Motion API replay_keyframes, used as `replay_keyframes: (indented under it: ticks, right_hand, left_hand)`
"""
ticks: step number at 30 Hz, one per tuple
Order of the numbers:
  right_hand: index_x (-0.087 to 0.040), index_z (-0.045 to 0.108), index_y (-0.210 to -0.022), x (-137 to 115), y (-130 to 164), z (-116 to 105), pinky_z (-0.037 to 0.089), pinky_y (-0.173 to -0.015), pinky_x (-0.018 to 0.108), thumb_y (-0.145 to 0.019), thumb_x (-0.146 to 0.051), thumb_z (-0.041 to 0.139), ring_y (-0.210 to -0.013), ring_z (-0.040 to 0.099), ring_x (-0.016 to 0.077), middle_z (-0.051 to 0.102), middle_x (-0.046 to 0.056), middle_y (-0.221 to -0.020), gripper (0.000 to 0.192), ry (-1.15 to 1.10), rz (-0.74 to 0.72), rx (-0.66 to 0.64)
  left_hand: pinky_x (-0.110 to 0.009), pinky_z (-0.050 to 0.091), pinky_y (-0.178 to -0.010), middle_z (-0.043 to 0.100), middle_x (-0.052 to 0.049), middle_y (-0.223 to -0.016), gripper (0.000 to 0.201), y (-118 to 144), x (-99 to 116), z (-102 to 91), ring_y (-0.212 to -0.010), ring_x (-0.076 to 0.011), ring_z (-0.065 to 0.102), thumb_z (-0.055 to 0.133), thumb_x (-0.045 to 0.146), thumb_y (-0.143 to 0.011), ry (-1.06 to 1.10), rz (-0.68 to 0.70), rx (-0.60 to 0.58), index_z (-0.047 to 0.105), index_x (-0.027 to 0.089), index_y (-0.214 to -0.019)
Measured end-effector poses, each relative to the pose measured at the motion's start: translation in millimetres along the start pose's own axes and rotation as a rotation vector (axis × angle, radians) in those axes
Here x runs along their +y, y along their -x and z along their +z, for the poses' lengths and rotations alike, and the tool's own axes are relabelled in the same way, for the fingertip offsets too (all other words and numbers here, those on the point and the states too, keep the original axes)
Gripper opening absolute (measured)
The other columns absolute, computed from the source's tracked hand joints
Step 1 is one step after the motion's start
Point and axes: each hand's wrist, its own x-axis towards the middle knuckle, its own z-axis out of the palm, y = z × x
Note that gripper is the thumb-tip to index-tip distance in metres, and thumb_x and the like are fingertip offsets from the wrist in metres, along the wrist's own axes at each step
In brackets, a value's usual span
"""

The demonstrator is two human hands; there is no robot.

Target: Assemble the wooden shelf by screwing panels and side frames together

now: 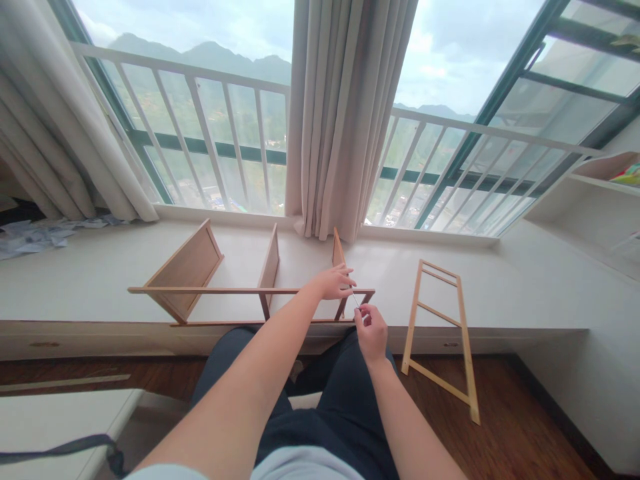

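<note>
Wooden rack [250, 291] lies on its side on the window ledge [75, 273], its near end by both hands. Left hand [336, 282] rests on the rack's rail, fingers lightly curled. Right hand [371, 330] pinches a thin tool [355, 299] just below. A side frame [440, 333] leans against the ledge nearby.

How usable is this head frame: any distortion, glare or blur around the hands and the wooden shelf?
Head view: strong wide-angle bend in the window frames and railing; bright overcast sky, slightly washed out but no glare on the wooden shelf; soft even daylight, faint shadows; left hand and right hand are sharp; the thin tool between them is barely resolvable.
</note>
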Motion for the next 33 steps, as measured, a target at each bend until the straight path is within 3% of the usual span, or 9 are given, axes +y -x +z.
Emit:
replay_keyframes:
  ticks: [33]
  right_hand:
    - [-0.019, 0.062, -0.088, -1.0, -2.6, 3.9, 0.043, -0.067, 0.03, -0.091, -0.049, 0.051, -0.066, 0.055, 0.0186, 0.062, 0.001, -0.073, 0.032, -0.176, 0.21, -0.015]
  left_hand:
    - [-0.045, 0.031, -0.118, 0.048, -0.008, -0.149, 0.035, -1.0, -1.5, 3.3, -0.145, -0.0307, 0.031, 0.063, 0.031, -0.085, 0.032, 0.002, 0.022, 0.072, 0.026, -0.119]
